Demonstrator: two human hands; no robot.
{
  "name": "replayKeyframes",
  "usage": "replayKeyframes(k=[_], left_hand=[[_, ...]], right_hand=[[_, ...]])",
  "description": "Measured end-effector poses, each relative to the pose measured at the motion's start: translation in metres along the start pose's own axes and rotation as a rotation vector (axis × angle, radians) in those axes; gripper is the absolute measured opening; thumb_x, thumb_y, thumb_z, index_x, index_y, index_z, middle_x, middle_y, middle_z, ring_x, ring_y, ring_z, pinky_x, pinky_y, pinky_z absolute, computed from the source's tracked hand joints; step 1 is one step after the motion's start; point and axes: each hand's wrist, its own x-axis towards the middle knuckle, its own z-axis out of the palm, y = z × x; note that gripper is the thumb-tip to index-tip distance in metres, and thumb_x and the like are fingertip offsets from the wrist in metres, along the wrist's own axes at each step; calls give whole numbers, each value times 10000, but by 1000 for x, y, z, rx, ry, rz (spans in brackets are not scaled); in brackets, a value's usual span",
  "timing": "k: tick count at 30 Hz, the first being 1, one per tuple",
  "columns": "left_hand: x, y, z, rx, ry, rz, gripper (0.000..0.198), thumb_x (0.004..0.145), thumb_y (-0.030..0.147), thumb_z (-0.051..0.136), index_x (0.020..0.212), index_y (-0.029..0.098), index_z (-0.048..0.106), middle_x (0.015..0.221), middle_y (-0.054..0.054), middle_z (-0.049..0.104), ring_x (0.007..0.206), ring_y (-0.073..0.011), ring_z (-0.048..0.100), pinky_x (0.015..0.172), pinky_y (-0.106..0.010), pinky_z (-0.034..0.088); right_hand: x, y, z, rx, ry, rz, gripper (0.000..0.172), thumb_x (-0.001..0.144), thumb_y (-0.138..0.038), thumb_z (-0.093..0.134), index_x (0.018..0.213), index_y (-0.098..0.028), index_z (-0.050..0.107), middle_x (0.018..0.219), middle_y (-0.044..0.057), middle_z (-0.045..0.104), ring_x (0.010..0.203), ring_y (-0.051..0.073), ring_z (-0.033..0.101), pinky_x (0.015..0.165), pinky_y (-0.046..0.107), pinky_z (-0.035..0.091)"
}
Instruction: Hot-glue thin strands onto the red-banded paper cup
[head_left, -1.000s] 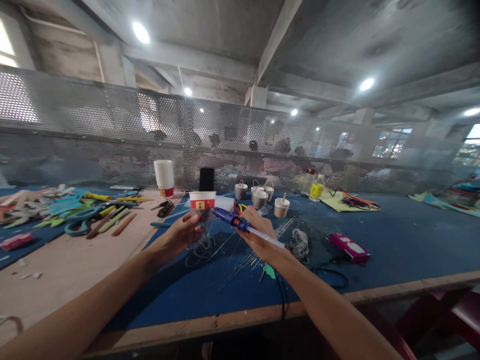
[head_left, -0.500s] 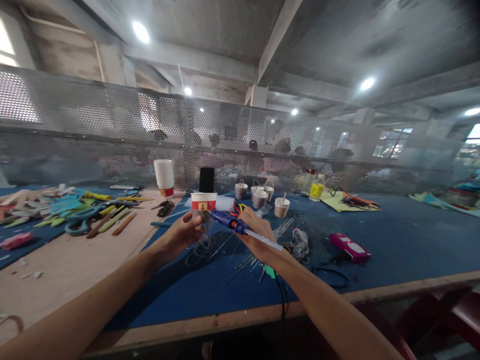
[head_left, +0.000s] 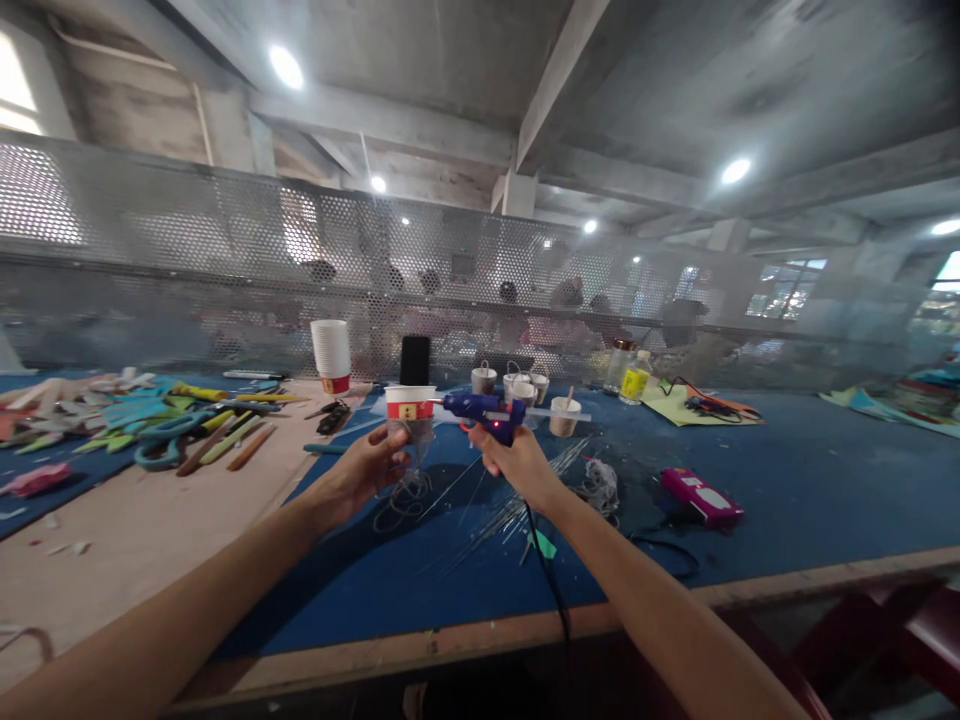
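Note:
My right hand grips a blue hot-glue gun by its handle, held level with the nozzle pointing left and a clear glue stick sticking out the back. Its black cord runs down off the bench. My left hand is closed on a paper cup with a red band, held upright just left of the nozzle. The nozzle tip sits next to the cup's rim. Thin wire loops hang under the cup.
Blue bench top with a pink device, small cups, bottles, a stack of white cups, a black phone. Scissors and coloured sticks lie left. A perforated metal screen stands behind, people beyond it.
My right hand turned the glue gun from a downward slant to level and raised it, bringing the nozzle up to the cup's rim. The left hand and cup barely moved.

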Motion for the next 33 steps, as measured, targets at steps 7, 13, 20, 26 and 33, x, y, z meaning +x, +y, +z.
replayKeyframes(k=[7, 13, 20, 26, 33], left_hand=[[-5, 7, 4, -41, 39, 17, 174, 848, 184, 858, 1001, 166, 777, 883, -51, 770, 618, -115, 674, 555, -191, 594], [-5, 7, 4, -66, 88, 16, 132, 847, 177, 863, 917, 150, 754, 867, -55, 769, 615, -112, 682, 545, -187, 591], [-4, 8, 5, -103, 50, 14, 144, 880, 203, 837, 982, 140, 757, 929, -72, 782, 630, -116, 697, 532, -182, 590], [-2, 7, 3, -98, 17, 17, 108, 904, 210, 812, 968, 152, 746, 977, -87, 788, 643, -120, 696, 543, -193, 605], [-3, 5, 2, -75, 27, 40, 182, 840, 224, 873, 964, 161, 756, 962, -74, 779, 663, -129, 711, 552, -193, 600]], right_hand=[[14, 4, -12, 516, 79, 239, 281, 706, -337, 773, 632, -201, 539, 567, -49, 510, 518, 88, 443, 522, 244, 378], [25, 31, -24, 296, 217, 444, 198, 725, -317, 809, 740, -164, 685, 643, -14, 626, 595, 108, 556, 523, 212, 399], [27, 47, -41, -72, 101, 459, 219, 750, -269, 900, 693, -136, 736, 583, 16, 664, 545, 97, 542, 507, 198, 373], [27, 47, -49, -242, 95, 523, 389, 795, -383, 908, 584, -151, 676, 477, 28, 618, 450, 95, 502, 448, 199, 327], [27, 47, -57, -425, 95, 541, 466, 863, -438, 842, 540, -189, 619, 511, 65, 642, 580, 192, 658, 575, 258, 463]])
